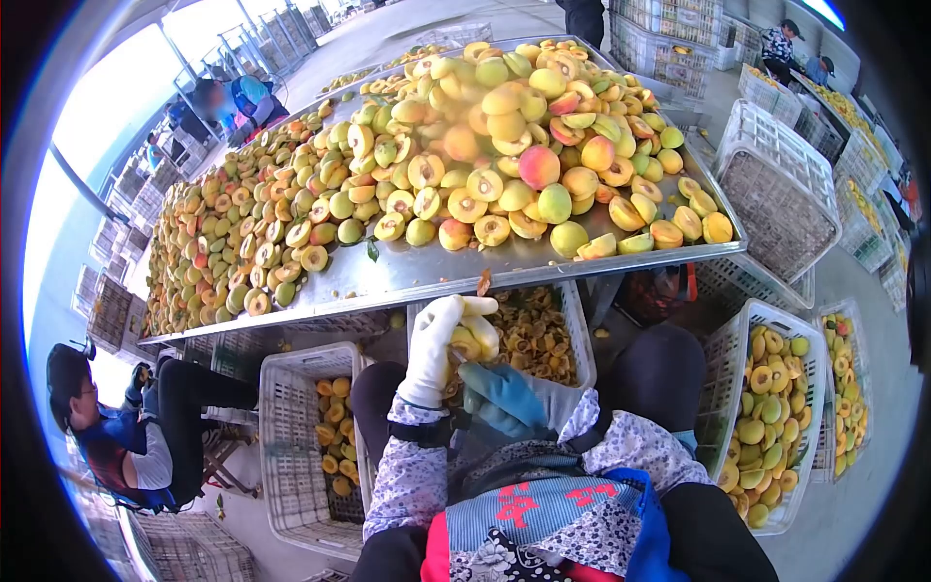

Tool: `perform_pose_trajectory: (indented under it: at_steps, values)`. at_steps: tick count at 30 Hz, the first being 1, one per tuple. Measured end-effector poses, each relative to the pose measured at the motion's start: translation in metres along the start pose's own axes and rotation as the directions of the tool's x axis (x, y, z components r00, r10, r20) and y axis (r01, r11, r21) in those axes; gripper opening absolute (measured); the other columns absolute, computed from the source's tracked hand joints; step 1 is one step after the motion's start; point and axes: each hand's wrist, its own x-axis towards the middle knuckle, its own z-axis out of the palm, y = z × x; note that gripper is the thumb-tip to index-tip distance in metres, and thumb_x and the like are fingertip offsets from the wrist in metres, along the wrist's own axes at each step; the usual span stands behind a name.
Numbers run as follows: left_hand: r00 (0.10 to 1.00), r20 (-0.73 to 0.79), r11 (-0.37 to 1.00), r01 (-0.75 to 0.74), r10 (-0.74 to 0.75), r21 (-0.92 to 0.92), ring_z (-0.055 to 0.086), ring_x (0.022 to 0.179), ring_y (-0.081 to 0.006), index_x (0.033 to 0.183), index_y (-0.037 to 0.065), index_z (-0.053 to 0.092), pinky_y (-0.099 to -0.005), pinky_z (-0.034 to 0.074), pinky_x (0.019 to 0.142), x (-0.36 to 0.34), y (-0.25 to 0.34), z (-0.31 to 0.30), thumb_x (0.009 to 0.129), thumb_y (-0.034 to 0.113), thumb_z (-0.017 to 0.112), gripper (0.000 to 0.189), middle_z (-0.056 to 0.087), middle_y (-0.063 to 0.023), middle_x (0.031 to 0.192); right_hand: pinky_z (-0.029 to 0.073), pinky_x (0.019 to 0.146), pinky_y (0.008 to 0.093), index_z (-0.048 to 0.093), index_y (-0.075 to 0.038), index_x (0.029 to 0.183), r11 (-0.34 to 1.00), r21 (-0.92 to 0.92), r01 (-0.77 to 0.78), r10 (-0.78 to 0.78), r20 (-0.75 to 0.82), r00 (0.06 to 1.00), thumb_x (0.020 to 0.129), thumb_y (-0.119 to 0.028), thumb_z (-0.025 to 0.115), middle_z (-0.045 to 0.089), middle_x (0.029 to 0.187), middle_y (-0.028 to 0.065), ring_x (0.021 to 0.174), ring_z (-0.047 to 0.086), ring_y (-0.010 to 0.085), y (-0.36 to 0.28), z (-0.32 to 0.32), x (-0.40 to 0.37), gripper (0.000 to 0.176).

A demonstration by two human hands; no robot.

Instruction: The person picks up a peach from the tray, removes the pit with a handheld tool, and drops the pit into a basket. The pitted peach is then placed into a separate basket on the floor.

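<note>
My left hand (433, 351), in a white glove, is closed around a yellow peach half (466, 343) above my lap. Just below it, my right hand (506, 396) wears a blue-grey glove, its fingers curled close to the fruit. Whatever the right hand grips is hidden by the glove. Under both hands, between my knees, stands a white crate (585, 335) holding brownish pits and scraps (534, 339). In front of me a metal table (427, 276) carries a big heap of whole and halved peaches (465, 179).
At my right stands a crate (720, 388) of peach halves (771, 417); at my left, another crate (291, 466) is partly filled. An upturned crate (781, 184) leans by the table's right corner. A seated person (126, 436) works at far left. Others work farther back.
</note>
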Motion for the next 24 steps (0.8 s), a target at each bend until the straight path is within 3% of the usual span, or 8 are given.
perform_pose_trajectory:
  at_steps: [2, 8, 11, 13, 17, 19, 20, 24]
  values:
    - [0.999, -0.038, 1.000, -0.015, 0.015, -0.011, 0.061, 0.057, -0.0183, 0.109, -0.006, 0.067, -0.0265, 0.047, 0.053, 0.000, -0.006, -0.001, 0.102, 0.044, 0.048, 0.054, 0.067, -0.0129, 0.070, 0.020, 0.033, 0.0226, 0.054, -0.011, 0.091, 0.983, -0.161, 0.090, -0.108, -0.104, 0.989, 0.101, -0.055, 0.049, 0.033, 0.054, -0.0067, 0.037, 0.026, 0.0049, 0.001, 0.001, -0.001, 0.045]
    - [0.999, -0.030, 0.988, 0.037, -0.042, -0.147, 0.061, 0.057, -0.0167, 0.106, -0.005, 0.069, -0.0261, 0.048, 0.053, 0.001, -0.004, 0.003, 0.103, 0.043, 0.048, 0.053, 0.068, -0.0129, 0.072, 0.026, 0.036, 0.0240, 0.056, -0.008, 0.093, 0.993, 0.106, -0.049, 0.051, -0.014, 0.999, 0.100, -0.055, 0.051, 0.041, 0.057, -0.0037, 0.039, 0.033, 0.0072, 0.001, -0.003, -0.002, 0.048]
    - [1.000, 0.004, 0.999, -0.018, 0.018, 0.041, 0.063, 0.061, -0.0172, 0.107, -0.006, 0.068, -0.0266, 0.050, 0.055, 0.007, -0.009, 0.001, 0.104, 0.044, 0.048, 0.054, 0.068, -0.0126, 0.073, 0.024, 0.036, 0.0235, 0.056, -0.008, 0.088, 0.977, -0.199, 0.070, -0.103, -0.159, 0.982, 0.100, -0.055, 0.050, 0.040, 0.057, -0.0039, 0.039, 0.032, 0.0056, 0.002, 0.002, -0.001, 0.049]
    - [0.996, -0.021, 0.997, -0.081, 0.081, 0.015, 0.062, 0.060, -0.0202, 0.110, -0.005, 0.067, -0.0294, 0.050, 0.056, 0.006, -0.014, 0.005, 0.105, 0.042, 0.046, 0.052, 0.066, -0.0116, 0.071, 0.036, 0.042, 0.0269, 0.059, -0.005, 0.094, 0.998, 0.063, 0.008, -0.011, 0.032, 0.999, 0.101, -0.054, 0.050, 0.042, 0.057, -0.0014, 0.043, 0.041, 0.0123, 0.009, -0.010, 0.003, 0.050]
    - [0.953, -0.300, 0.744, -0.174, -0.037, -0.645, 0.059, 0.069, -0.0207, 0.120, 0.000, 0.062, -0.0346, 0.049, 0.057, 0.017, -0.020, -0.003, 0.102, 0.043, 0.050, 0.048, 0.060, -0.0034, 0.081, 0.049, 0.056, 0.0348, 0.063, -0.002, 0.100, 0.988, 0.105, -0.110, 0.103, 0.070, 0.992, 0.101, -0.053, 0.050, 0.052, 0.061, 0.0027, 0.053, 0.055, 0.0207, 0.011, -0.020, 0.008, 0.052]
    - [0.903, -0.428, 0.854, -0.252, 0.038, -0.455, 0.060, 0.074, -0.0204, 0.123, -0.001, 0.060, -0.0342, 0.050, 0.058, 0.014, -0.006, -0.022, 0.102, 0.042, 0.050, 0.049, 0.060, -0.0047, 0.084, 0.053, 0.068, 0.0412, 0.067, -0.003, 0.101, 0.799, -0.596, -0.084, -0.108, -0.279, 0.954, 0.100, -0.051, 0.052, 0.064, 0.070, 0.0115, 0.065, 0.064, 0.0284, 0.007, -0.014, 0.005, 0.051]
    - [0.877, -0.477, 0.909, -0.250, 0.066, -0.333, 0.061, 0.076, -0.0207, 0.123, -0.002, 0.061, -0.0343, 0.051, 0.060, 0.008, 0.002, -0.040, 0.102, 0.042, 0.050, 0.049, 0.063, -0.0062, 0.086, 0.054, 0.066, 0.0437, 0.070, -0.004, 0.095, 0.516, -0.854, 0.062, -0.511, -0.250, 0.822, 0.098, -0.048, 0.056, 0.070, 0.079, 0.0210, 0.068, 0.069, 0.0335, 0.042, -0.044, 0.025, 0.046]
    - [0.752, -0.620, 0.907, 0.071, 0.225, 0.415, 0.067, 0.078, -0.0218, 0.107, 0.000, 0.072, -0.0313, 0.054, 0.071, -0.040, 0.046, -0.122, 0.094, 0.026, 0.061, 0.031, 0.072, -0.0105, 0.094, 0.055, 0.068, 0.0509, 0.069, -0.007, 0.095, 0.334, -0.856, -0.396, -0.590, -0.517, 0.621, 0.092, -0.039, 0.064, 0.070, 0.081, 0.0234, 0.078, 0.069, 0.0434, 0.038, -0.063, 0.029, 0.032]
